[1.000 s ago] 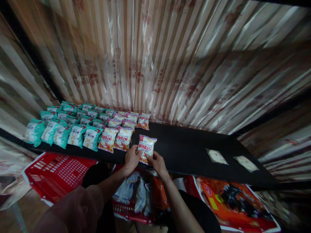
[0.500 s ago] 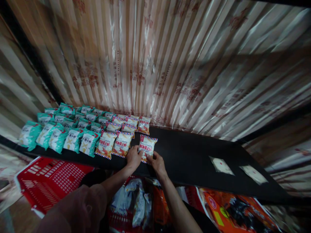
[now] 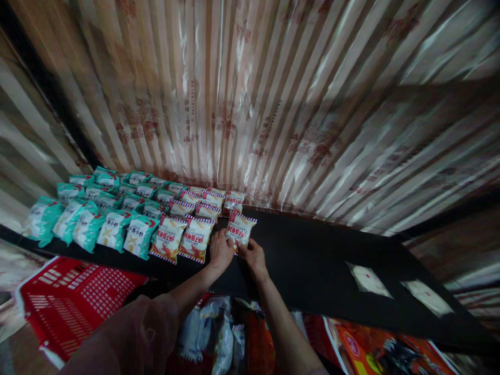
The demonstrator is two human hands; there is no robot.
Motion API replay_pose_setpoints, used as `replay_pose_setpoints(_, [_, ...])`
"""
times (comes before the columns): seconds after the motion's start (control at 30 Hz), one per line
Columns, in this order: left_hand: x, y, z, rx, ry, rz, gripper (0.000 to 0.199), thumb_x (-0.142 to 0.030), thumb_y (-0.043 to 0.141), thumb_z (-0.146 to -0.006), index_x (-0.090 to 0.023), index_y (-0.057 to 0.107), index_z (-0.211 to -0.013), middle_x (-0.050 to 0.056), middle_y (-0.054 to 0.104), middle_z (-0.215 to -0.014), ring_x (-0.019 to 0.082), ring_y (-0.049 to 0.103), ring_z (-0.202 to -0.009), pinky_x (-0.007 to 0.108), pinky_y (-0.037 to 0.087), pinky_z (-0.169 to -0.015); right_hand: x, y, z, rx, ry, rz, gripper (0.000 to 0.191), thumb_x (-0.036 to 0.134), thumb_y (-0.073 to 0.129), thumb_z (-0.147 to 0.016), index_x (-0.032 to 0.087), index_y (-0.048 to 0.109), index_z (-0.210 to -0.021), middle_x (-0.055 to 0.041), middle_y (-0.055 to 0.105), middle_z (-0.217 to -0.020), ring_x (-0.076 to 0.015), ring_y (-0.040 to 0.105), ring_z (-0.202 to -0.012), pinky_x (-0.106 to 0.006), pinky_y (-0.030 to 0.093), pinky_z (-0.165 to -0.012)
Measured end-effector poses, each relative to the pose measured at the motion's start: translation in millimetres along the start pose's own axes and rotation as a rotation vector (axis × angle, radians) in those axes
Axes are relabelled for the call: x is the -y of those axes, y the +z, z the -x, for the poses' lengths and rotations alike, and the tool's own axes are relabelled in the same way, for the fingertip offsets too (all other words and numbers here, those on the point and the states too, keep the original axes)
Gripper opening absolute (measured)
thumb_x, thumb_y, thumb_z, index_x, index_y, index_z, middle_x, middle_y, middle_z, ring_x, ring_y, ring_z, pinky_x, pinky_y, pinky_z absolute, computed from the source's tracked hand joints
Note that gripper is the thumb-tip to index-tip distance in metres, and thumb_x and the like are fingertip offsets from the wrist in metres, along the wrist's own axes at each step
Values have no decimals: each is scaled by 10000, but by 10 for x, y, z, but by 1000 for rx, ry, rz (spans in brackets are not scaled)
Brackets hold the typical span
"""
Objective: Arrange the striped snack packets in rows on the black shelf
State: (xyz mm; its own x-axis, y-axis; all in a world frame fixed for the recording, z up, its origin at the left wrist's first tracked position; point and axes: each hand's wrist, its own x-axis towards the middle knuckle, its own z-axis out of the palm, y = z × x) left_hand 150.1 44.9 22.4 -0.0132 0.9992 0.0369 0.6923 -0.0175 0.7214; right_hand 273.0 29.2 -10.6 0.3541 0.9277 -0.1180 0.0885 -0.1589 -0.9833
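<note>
A white snack bag (image 3: 239, 227) with red lettering and striped edges stands upright on the black shelf (image 3: 297, 255), between my two hands. My left hand (image 3: 221, 251) grips its lower left side. At its lower right edge, the fingers of my right hand (image 3: 253, 257) are closed on it. Just behind it is a matching bag (image 3: 235, 199). Left of my left hand stand more of these white bags, with one snack bag (image 3: 197, 238) closest in the front row.
Several teal snack bags (image 3: 141, 235) stand in rows at the shelf's left. Two flat clear packets (image 3: 369, 279) lie on the right. Below the front edge are a red basket (image 3: 78, 302), blue-white bags (image 3: 223, 338) and orange packaging (image 3: 371, 346). Striped sheeting (image 3: 242, 104) hangs behind.
Both hands have moved the snack bag slightly back, closer to the matching bag behind it. The camera view has shifted a little.
</note>
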Motion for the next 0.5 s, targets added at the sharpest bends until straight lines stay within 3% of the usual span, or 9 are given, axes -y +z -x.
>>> replay_pose_setpoints(0.3, [-28, 146, -148, -20, 43, -3, 387, -104, 435, -830, -86, 503, -1211, 146, 587, -1204, 228, 526, -1146, 342, 404, -993, 97, 35, -234, -34, -4, 121, 412, 447, 644, -624, 149, 657, -908, -68, 718, -817, -205, 645, -679, -283, 485, -612])
replay_pose_setpoints(0.5, [-12, 270, -196, -59, 83, 5, 479, -71, 416, -806, -42, 433, -1284, 187, 492, -1325, 239, 433, -1264, 370, 358, -1060, 52, 59, -406, -40, -24, 181, 419, 466, 628, -636, 154, 665, -912, -57, 715, -785, -203, 649, -675, -280, 493, -605])
